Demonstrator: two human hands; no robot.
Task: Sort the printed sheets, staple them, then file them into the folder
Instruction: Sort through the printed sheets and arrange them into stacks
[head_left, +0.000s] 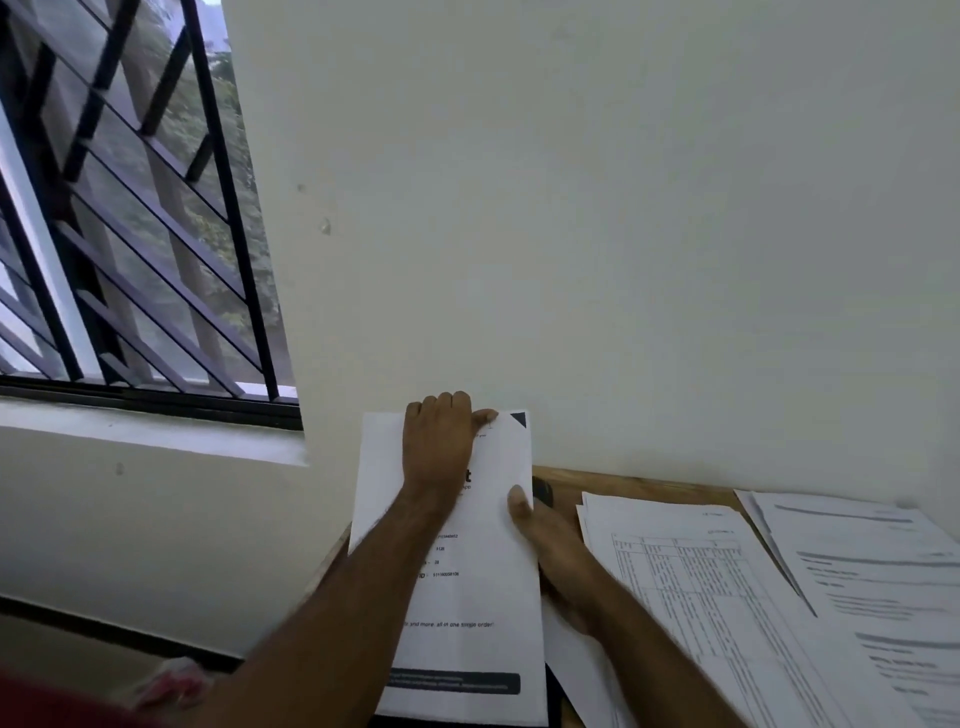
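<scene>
A printed sheet (467, 597) with black text and a dark bar near its lower edge is held up over the left end of the wooden bench (623, 480), its top edge raised against the pale wall (571, 208). The left hand (441, 441) grips that top edge, fingers curled over it and thumb laid along the front. The right hand (550, 545) holds the sheet's right edge, thumb on the front and fingers behind. Right of the sheet, a stack of table-printed pages (691, 597) lies flat on the bench, and farther right lies another stack of text pages (872, 571). Left of the sheet is a barred window (130, 208).
</scene>
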